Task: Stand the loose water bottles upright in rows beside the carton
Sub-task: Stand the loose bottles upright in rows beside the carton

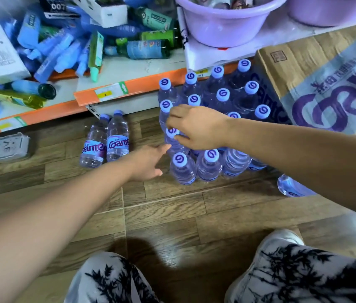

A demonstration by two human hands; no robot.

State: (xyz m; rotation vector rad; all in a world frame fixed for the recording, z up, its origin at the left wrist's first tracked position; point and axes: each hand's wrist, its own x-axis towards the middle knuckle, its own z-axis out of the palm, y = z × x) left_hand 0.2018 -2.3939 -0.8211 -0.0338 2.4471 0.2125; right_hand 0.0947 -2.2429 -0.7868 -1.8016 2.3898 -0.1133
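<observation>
Several clear water bottles (pixel 223 99) with pale blue caps stand upright in rows on the wooden floor, left of the brown carton (pixel 317 79). My right hand (pixel 196 127) reaches over the left column, its fingers and thumb pinching at the cap of one upright bottle (pixel 172 138). My left hand (pixel 148 161) is stretched out flat, fingertips touching the side of that same bottle. Two loose bottles (pixel 105 143) lie on their sides to the left. Another bottle (pixel 290 186) lies under my right forearm, mostly hidden.
A low shelf with an orange edge (pixel 116 90) runs behind, piled with blue and green bottles and white boxes. Two purple basins (pixel 227 20) sit on the shelf above the carton. A grey plastic lid (pixel 8 147) lies at the far left. My knees (pixel 304 270) fill the bottom.
</observation>
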